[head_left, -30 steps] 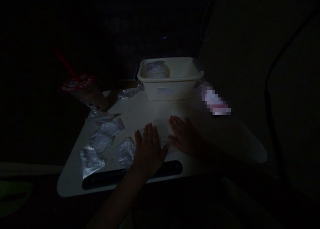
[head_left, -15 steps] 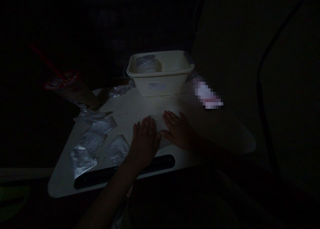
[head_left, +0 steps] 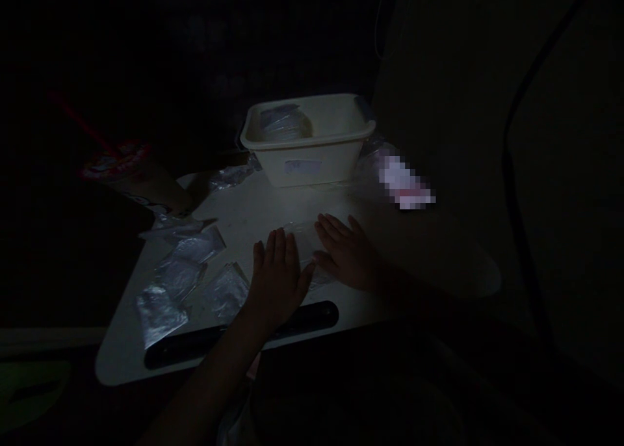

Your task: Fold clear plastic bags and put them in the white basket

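Note:
In dim light, a clear plastic bag [head_left: 305, 236] lies flat on a small white table [head_left: 244, 205]. My left hand [head_left: 277, 277] rests palm down at the bag's left side, its fingers stretched out and pointing away from me. At the bag's right side my right hand [head_left: 348, 254] also lies flat, fingers extended and the thumb reaching toward my left thumb. Left of my left hand is a folded clear plastic bag [head_left: 227, 293]. Several more folded bags [head_left: 180, 274] overlap farther left on the table.
A cream plastic tub [head_left: 312, 163] with a label stands at the back, holding some plastic bags [head_left: 283, 122]. A drink cup [head_left: 141, 179] with a red straw is at the left edge. A black ledge [head_left: 312, 317] runs along the near edge. A pixelated patch [head_left: 404, 183] lies right of the tub.
My left hand has shifted slightly left and its fingers have spread a little, showing more of the bag. My right hand stays nearly in place.

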### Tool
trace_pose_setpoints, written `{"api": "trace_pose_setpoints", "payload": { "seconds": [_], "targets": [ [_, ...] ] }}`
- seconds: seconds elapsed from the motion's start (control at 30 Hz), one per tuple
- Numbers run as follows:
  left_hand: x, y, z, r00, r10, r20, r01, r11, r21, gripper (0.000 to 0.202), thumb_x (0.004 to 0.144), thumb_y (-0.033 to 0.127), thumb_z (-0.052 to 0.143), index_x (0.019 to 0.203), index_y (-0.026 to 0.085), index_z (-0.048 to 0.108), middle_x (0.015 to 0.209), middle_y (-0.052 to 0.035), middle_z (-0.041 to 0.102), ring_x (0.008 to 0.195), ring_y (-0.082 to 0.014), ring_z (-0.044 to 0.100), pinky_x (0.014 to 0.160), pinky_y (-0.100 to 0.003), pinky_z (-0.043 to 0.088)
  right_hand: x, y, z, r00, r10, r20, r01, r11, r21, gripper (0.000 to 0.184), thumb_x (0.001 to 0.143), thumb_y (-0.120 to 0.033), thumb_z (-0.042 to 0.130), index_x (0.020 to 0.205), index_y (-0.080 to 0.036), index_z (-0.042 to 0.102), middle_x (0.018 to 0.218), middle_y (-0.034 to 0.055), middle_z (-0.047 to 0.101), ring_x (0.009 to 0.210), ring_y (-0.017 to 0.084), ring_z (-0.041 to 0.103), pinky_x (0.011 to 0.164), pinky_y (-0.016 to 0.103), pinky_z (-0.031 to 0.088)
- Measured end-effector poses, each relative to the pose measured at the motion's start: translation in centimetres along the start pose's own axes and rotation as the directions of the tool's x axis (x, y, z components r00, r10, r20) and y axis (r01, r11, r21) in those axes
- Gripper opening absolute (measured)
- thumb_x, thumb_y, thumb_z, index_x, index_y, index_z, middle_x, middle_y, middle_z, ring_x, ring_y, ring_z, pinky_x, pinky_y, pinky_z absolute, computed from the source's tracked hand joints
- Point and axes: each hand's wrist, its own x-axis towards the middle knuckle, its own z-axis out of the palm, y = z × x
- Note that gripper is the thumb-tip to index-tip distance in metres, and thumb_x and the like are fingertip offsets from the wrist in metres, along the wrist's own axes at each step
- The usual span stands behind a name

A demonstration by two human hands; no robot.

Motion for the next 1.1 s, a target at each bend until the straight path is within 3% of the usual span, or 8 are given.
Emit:
{"api": "trace_pose_setpoints", "payload": {
  "seconds": [0.13,0.27,0.63,0.8,0.87,1.0,1.1],
  "targets": [
    [0.0,0.1,0.0,1.000,-0.004,0.009,0.004,1.000,-0.010,0.059,0.082,0.042,0.022,0.121,-0.002,0.026,0.128,-0.0251,0.027,0.120,-0.0318,0.018,0.093,-0.050,0.016,0.5,-0.3,-0.7,0.998,-0.041,-0.040,0.041,0.999,-0.002,0.050,0.082,-0.039,0.023,0.123,-0.010,0.030,0.132,0.0107,0.026,0.121,0.022,0.019,0.096,0.048,0.011],
    [0.0,0.1,-0.2,1.000,-0.020,0.004,0.020,0.999,-0.026,0.058,0.082,0.042,0.021,0.121,-0.001,0.026,0.127,-0.0249,0.027,0.120,-0.0313,0.018,0.093,-0.050,0.016,0.6,-0.6,-0.7,0.993,-0.118,-0.001,0.118,0.993,-0.010,0.051,0.083,-0.040,0.022,0.122,-0.009,0.032,0.131,0.0110,0.029,0.120,0.021,0.021,0.097,0.046,0.011],
    [-0.1,0.0,0.2,0.999,-0.032,-0.018,0.030,0.997,-0.066,0.059,0.080,0.044,0.028,0.121,0.002,0.025,0.127,-0.0257,0.026,0.120,-0.0338,0.016,0.092,-0.052,0.016,0.2,-0.1,0.1,1.000,-0.023,0.009,0.023,0.999,-0.034,0.057,0.081,-0.046,0.022,0.123,-0.009,0.031,0.130,0.0141,0.028,0.120,0.023,0.022,0.095,0.047,0.014],
    [-0.3,0.0,-0.9,0.999,-0.032,-0.034,0.028,0.995,-0.100,0.055,0.080,0.044,0.029,0.124,0.011,0.024,0.131,-0.0184,0.024,0.120,-0.0326,0.018,0.090,-0.056,0.016,0.3,0.0,0.2,1.000,-0.020,0.001,0.020,1.000,-0.020,0.053,0.082,-0.043,0.023,0.122,-0.010,0.032,0.130,0.0124,0.029,0.120,0.022,0.023,0.095,0.046,0.016],
    [-0.7,0.3,-1.5,0.998,0.020,-0.062,-0.027,0.992,-0.121,0.048,0.080,0.037,0.033,0.122,0.014,0.029,0.130,-0.0144,0.028,0.119,-0.0302,0.022,0.091,-0.055,0.017,0.4,0.1,0.3,1.000,-0.009,-0.007,0.009,1.000,0.002,0.050,0.083,-0.040,0.021,0.121,-0.011,0.034,0.130,0.0111,0.031,0.120,0.021,0.024,0.095,0.045,0.016],
    [-1.7,1.4,-2.2,0.962,0.257,-0.087,-0.270,0.938,-0.215,0.032,0.080,0.021,0.037,0.108,0.014,0.048,0.116,-0.0100,0.048,0.110,-0.0221,0.039,0.091,-0.040,0.031,0.7,0.5,0.6,0.998,0.055,-0.036,-0.052,0.995,0.083,0.045,0.085,-0.033,0.014,0.119,-0.015,0.037,0.127,0.0066,0.036,0.118,0.016,0.028,0.094,0.042,0.019],
    [-2.1,2.1,-2.4,0.943,0.328,-0.054,-0.331,0.912,-0.242,0.028,0.077,0.015,0.039,0.102,0.012,0.052,0.108,-0.0097,0.054,0.101,-0.0210,0.046,0.087,-0.037,0.036,0.8,0.6,0.7,0.996,0.081,-0.041,-0.076,0.991,0.113,0.045,0.086,-0.032,0.012,0.119,-0.016,0.037,0.127,0.0050,0.037,0.117,0.014,0.029,0.094,0.040,0.019]
  ]
}}
